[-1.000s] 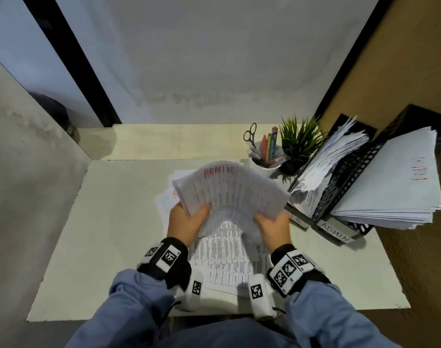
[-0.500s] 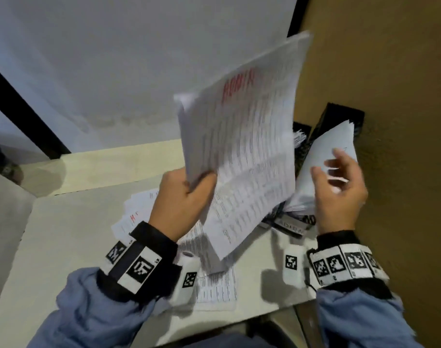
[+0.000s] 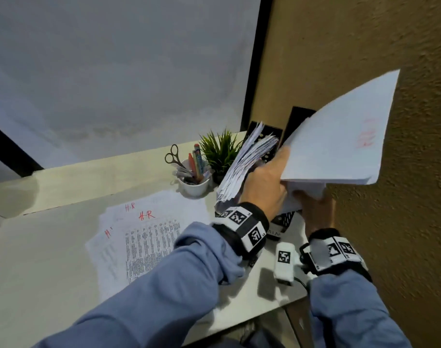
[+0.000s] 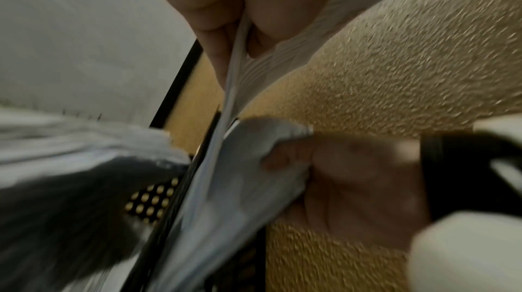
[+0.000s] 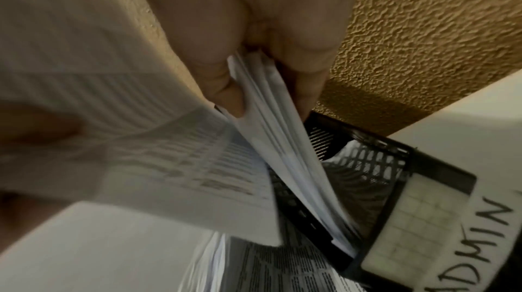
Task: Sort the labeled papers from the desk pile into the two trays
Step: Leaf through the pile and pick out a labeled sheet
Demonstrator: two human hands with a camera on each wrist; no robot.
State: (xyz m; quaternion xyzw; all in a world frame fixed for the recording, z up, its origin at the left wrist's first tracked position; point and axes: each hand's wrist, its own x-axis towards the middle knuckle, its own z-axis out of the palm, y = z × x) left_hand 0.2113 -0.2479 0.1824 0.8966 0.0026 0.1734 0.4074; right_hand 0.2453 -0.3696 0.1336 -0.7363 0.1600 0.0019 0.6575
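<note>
The left hand [image 3: 264,187] has crossed from the middle of the pale desk [image 3: 46,259] to the black mesh tray with the hand-lettered "ADMIN" label [image 5: 418,185] at the desk's right edge. It pinches a thin white printed sheet [image 4: 271,60] between thumb and fingers, as the left wrist view shows. Half a second ago that sheet, marked ADMIN in red, was held upright above the desk with the right hand apart from it.

The right hand [image 3: 315,212] now clamps thumb and fingers on the thick white stack of papers with faint red lettering [image 3: 340,146] that sits in the ADMIN tray. It lifts the stack's near edge clear of the tray front. A second ago this stack lay flat and untouched.

Judgement: the stack is being raised to open a gap, and the held sheet is about to be filed with it. The sheet is at the tray mouth but not yet released.

A second fanned stack of white papers [image 3: 244,167] stands in the neighbouring black tray; its label is hidden. The remaining loose printed sheets marked "H-R" in red [image 3: 149,234] lie on the desk, unsorted. The sort is therefore well along but unfinished.

A white cup holding scissors and pens [image 3: 193,177] and a small green plant [image 3: 219,151] stand just beside the trays.
</note>
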